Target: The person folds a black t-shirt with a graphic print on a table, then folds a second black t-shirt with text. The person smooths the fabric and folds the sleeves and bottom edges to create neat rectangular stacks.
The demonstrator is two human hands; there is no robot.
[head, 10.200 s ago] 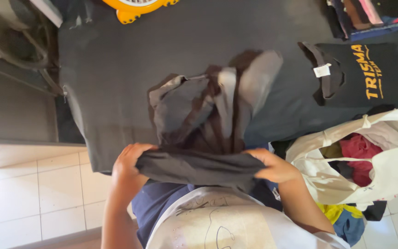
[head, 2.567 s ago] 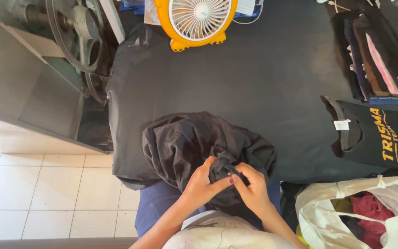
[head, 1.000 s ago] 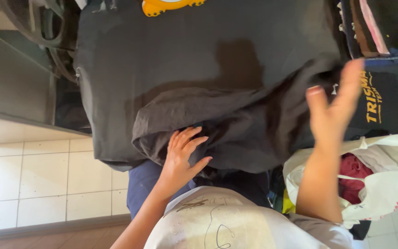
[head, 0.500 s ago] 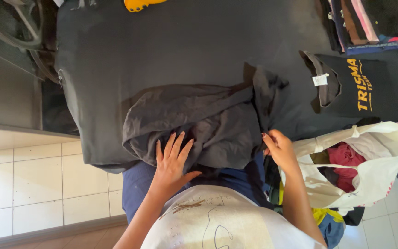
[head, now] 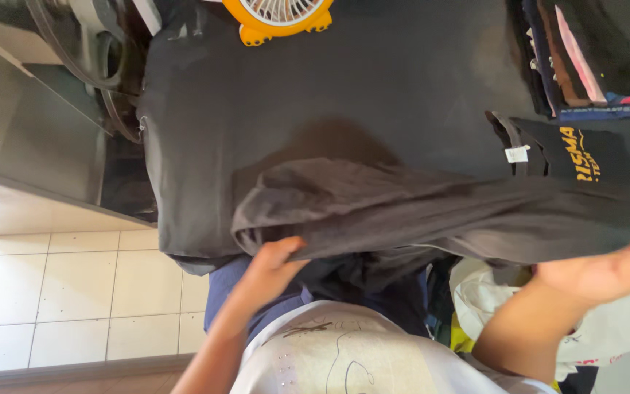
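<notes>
Garment: a dark grey, soft, matte cloth [head: 432,211], stretched in a long wrinkled band across the near edge of the bench, from the near left part to past the right edge of the view.
Left hand: the left hand [head: 275,266] grips the cloth's bunched left end, fingers curled under the fold; fingertips hidden by the fabric.
Right hand: the right hand [head: 603,270] lies under the cloth's right stretch, palm up and fingers extended; its tips run off the frame, so whether it pinches the cloth cannot be told.
Bench: the bench [head: 373,87] is covered by a smooth black sheet that hangs over the left edge in a limp drape.
Fan: a fan [head: 278,14] of orange plastic with a white round grille stands at the far edge, its top cut off.
Shirt: a black shirt [head: 585,149] with yellow print and a white neck tag lies flat at the right edge, partly under the stretched cloth.
Stack: folded garments [head: 570,58] in dark, brown and pink layers sit at the far right corner, cropped.
Bag: a pale, crinkled bag [head: 614,335] below the right forearm, mostly hidden.
Floor: glossy white square tiles [head: 60,292] left of the bench.
Machine: a metal wheel [head: 89,51] at the far left, only partly seen.
</notes>
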